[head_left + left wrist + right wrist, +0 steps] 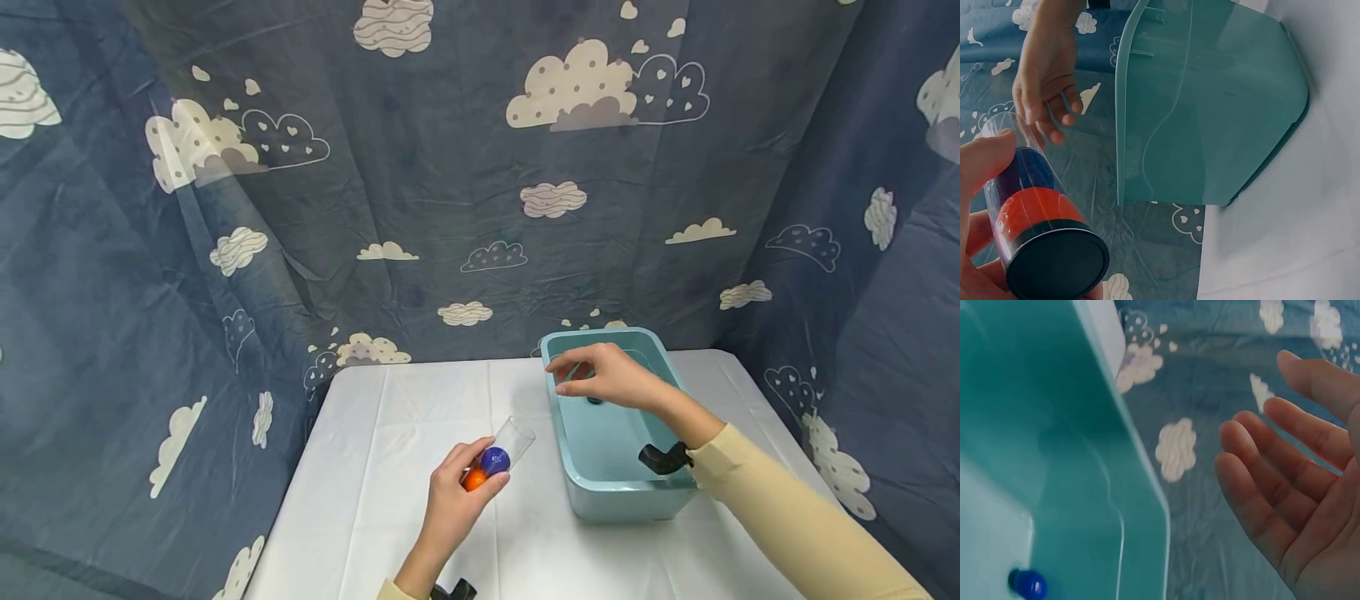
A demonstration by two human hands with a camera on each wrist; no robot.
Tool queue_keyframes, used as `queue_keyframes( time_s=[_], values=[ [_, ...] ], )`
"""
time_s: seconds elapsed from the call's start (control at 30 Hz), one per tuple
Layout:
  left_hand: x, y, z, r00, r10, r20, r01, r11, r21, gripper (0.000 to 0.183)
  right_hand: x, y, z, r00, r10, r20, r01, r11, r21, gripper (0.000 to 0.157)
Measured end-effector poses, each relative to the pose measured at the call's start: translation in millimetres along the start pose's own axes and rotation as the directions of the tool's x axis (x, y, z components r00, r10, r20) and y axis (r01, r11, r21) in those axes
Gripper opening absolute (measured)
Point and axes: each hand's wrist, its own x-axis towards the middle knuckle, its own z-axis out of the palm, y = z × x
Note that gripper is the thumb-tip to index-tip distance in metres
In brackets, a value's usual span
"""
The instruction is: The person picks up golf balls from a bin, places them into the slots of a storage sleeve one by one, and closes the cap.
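My left hand (448, 500) grips a clear tube (517, 433), thumb on one side and fingers on the other. Inside it an orange ball (475, 478) sits at the lower end, with a blue ball (495, 461) above it. The left wrist view shows a black cap (1057, 265) closing the tube's bottom; the upper end is tilted toward the bin. My right hand (611, 375) is above the far part of a teal bin (622, 504), fingers loosely bent and holding nothing. A small blue ball (1030, 585) lies on the bin floor.
A white cloth covers the table (405, 467), and the bin stands on its right side. Dark blue curtains (420, 150) with cloud prints hang behind and at both sides. Black straps or mounts (663, 458) sit at the wrists.
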Motion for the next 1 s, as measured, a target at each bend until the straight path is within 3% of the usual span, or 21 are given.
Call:
queue_keyframes(
  time_s=[0.23, 0.37, 0.57, 0.73, 1.0],
  values=[
    [2.2, -2.2, -0.7, 1.000, -0.006, 0.004, 0.006, 1.000, 0.007, 0.048, 11.9, 44.5, -14.3, 0.987, 0.111, -0.119, -0.110, 0.994, 0.009, 0.032],
    [3.0, -4.0, -0.8, 1.000, -0.002, 0.010, 0.002, 1.000, 0.009, 0.050, 16.3, 68.2, -15.9, 0.968, 0.208, -0.139, -0.204, 0.978, 0.044, 0.032],
    [3.0, -6.3, -1.0, 1.000, -0.009, 0.014, 0.009, 1.000, 0.004, 0.050, 23.8, 102.5, -10.5, 0.942, 0.331, -0.050, -0.332, 0.943, -0.005, 0.039],
    [3.8, -7.4, -0.9, 1.000, -0.014, 0.012, 0.014, 1.000, 0.001, 0.050, 28.9, 124.8, -4.8, 0.917, 0.396, 0.054, -0.393, 0.918, -0.055, 0.046],
    [4.7, -10.1, -0.8, 1.000, -0.008, 0.009, 0.008, 1.000, 0.001, 0.049, 35.6, 150.6, 8.2, 0.849, 0.499, 0.173, -0.483, 0.866, -0.129, 0.055]
  ],
)
